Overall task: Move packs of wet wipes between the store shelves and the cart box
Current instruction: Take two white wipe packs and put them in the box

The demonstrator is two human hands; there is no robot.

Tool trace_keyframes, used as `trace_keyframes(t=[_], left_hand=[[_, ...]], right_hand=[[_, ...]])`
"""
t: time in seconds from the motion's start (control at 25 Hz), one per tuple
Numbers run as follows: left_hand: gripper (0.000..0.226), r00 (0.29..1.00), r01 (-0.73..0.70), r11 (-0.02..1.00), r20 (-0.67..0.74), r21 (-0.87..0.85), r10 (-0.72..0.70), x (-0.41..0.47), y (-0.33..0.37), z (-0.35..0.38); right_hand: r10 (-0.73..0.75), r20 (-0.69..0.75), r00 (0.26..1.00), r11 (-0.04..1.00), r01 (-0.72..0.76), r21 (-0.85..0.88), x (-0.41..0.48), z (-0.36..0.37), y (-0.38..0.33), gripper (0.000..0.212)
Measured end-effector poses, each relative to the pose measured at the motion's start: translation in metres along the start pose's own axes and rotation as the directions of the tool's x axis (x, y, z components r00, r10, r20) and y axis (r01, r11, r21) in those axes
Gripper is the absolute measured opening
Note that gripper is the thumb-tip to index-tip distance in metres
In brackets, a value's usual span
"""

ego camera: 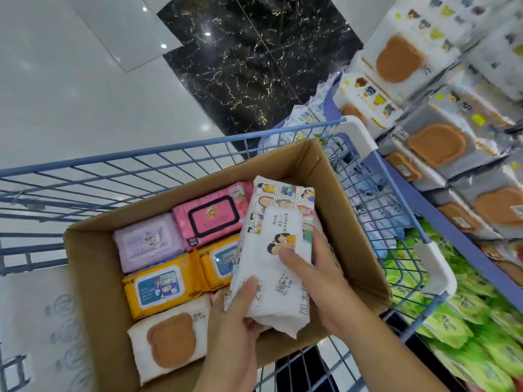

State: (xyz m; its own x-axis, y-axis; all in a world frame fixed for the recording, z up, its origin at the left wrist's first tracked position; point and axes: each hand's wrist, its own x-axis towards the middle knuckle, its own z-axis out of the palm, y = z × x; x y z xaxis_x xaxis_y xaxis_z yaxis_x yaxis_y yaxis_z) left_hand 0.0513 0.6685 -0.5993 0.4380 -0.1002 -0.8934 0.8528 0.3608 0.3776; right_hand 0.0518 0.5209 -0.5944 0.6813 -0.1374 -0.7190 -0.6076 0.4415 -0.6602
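Centre of frame: an open brown cardboard box (93, 267) sits inside a blue wire shopping cart (169, 145).

Item in hand: a white soft pack of wet wipes printed with cartoon panels (280, 239) is held over the right half of the box, long axis running from lower centre toward the upper right. It is tilted, with its far end higher in the frame.

Left hand (237, 315): at lower centre, gripping the near end of the cartoon pack, thumb on top, fingers curled underneath.

Right hand (319, 278): right of centre, grasping the pack's right edge, thumb pressed on the top face near the printed figures. The other fingers run behind the pack and are mostly hidden.

Box contents, left half, lying flat and touching one another:
- a lilac pack (148, 241), upper left;
- a pink pack with a black-framed lid (212, 216) beside it, partly under the held pack;
- a yellow pack with a blue and white lid (161, 290) below the lilac one;
- a second yellow pack (220, 261) to its right, partly covered;
- a white pack with a brown bear-shaped lid (169, 340) nearest the lower edge.

Right edge of frame: store shelves with a blue front edge (441, 216) carry white and grey packs with brown lids (435, 142). Green packs (467, 321) fill the lower right.

Upper centre: black marbled floor tile (254, 66).
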Motion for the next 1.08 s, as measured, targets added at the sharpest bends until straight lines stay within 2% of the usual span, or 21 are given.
trace_keyframes(t=[0.12,0.2,0.28,0.36,0.44,0.52,0.6,0.68,0.76,0.84,0.96,1.08], left_hand=[[0.07,0.983,0.144,0.973,0.088,0.178,-0.162,0.003,-0.013,0.003],[0.076,0.966,0.169,0.922,0.128,0.348,-0.225,0.006,-0.009,0.002],[0.076,0.951,0.1,0.899,0.226,0.426,-0.213,0.009,0.003,0.009],[0.056,0.934,0.01,0.872,0.307,0.49,-0.183,0.015,0.01,0.023],[0.037,0.944,-0.05,0.847,0.302,0.529,-0.133,0.025,0.003,0.041],[0.031,0.963,-0.085,0.823,0.259,0.561,-0.078,0.038,-0.014,0.051],[0.035,0.968,-0.147,0.755,0.249,0.639,-0.022,0.053,-0.033,0.056],[0.039,0.97,-0.211,0.648,0.237,0.732,0.048,0.064,-0.044,0.062],[0.038,0.972,-0.232,0.547,0.206,0.804,0.111,0.072,-0.045,0.07],[0.035,0.977,-0.213,0.477,0.188,0.853,0.1,0.074,-0.04,0.077],[0.031,0.98,-0.196,0.462,0.182,0.865,0.076,0.067,-0.032,0.081],[0.011,0.98,-0.192,0.427,0.148,0.883,0.135,0.047,-0.019,0.079]], right_hand=[[-0.001,-0.079,0.997,0.999,-0.002,-0.04,0.0,-0.017,-0.012,0.069],[-0.011,-0.081,0.997,0.996,0.004,-0.091,-0.006,-0.034,-0.02,0.071],[-0.038,-0.088,0.995,0.985,0.023,-0.171,-0.013,-0.043,-0.026,0.075],[-0.048,-0.093,0.994,0.965,0.022,-0.261,-0.014,-0.043,-0.029,0.077],[-0.066,-0.113,0.991,0.928,0.019,-0.372,-0.009,-0.042,-0.035,0.073],[-0.094,-0.156,0.983,0.795,-0.021,-0.606,0.005,-0.05,-0.037,0.059],[-0.125,-0.24,0.963,0.542,-0.136,-0.829,0.02,-0.053,-0.029,0.051],[-0.172,-0.314,0.934,0.36,-0.238,-0.902,0.029,-0.049,-0.009,0.06],[-0.205,-0.349,0.914,0.283,-0.286,-0.916,0.031,-0.045,0.009,0.071],[-0.181,-0.349,0.919,0.294,-0.288,-0.911,0.033,-0.049,0.017,0.073],[-0.112,-0.347,0.931,0.361,-0.287,-0.887,0.032,-0.058,0.011,0.069],[-0.069,-0.368,0.927,0.617,-0.25,-0.746,0.018,-0.055,-0.008,0.039]])
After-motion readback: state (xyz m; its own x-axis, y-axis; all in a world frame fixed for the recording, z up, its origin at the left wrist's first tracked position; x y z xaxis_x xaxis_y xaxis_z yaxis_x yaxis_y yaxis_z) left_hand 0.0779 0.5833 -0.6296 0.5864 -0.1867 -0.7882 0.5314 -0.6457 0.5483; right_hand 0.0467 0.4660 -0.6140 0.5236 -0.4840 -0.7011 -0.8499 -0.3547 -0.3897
